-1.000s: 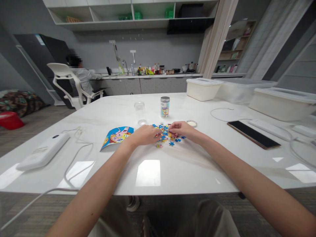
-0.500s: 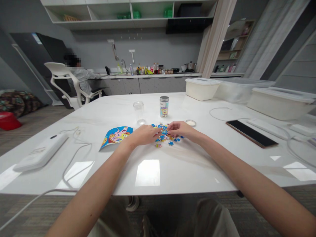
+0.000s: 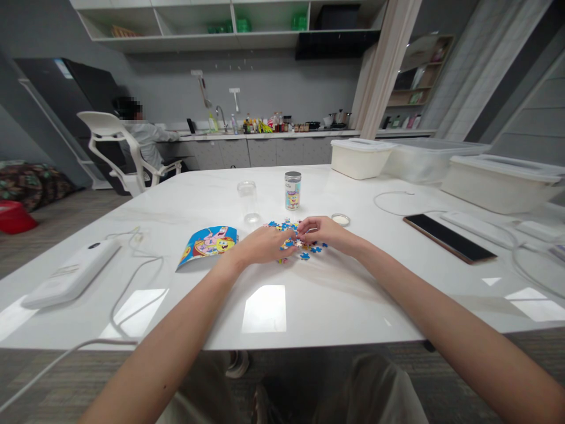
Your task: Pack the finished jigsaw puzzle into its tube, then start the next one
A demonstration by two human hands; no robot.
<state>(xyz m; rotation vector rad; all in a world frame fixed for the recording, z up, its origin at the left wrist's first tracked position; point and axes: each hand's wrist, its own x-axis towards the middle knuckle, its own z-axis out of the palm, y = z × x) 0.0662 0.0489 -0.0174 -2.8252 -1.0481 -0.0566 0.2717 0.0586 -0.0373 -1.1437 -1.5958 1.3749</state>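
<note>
Loose jigsaw puzzle pieces (image 3: 304,256), mostly blue with some yellow and pink, lie in a small heap on the white table. My left hand (image 3: 263,244) reaches over the heap's left side, its thumb apart from the outstretched fingers. On the right side, my right hand (image 3: 325,232) has its fingers curled, and a pale puzzle piece (image 3: 299,242) shows at its fingertips. Both hands partly cover the heap. A curved cartoon picture sheet (image 3: 207,244) lies left of my left hand. Behind the pieces stand a clear open jar (image 3: 248,200) and a lidded cartoon jar (image 3: 292,191).
A round lid (image 3: 341,220) lies behind my right hand. Farther right are a dark phone (image 3: 448,237), cables and pale storage boxes (image 3: 361,159). A white device (image 3: 73,272) with a cable lies at left. Someone sits on a white chair (image 3: 103,132) in the background.
My left hand has spread, its thumb now apart from the fingers and lower over the pieces. My right hand stays at the heap with little movement.
</note>
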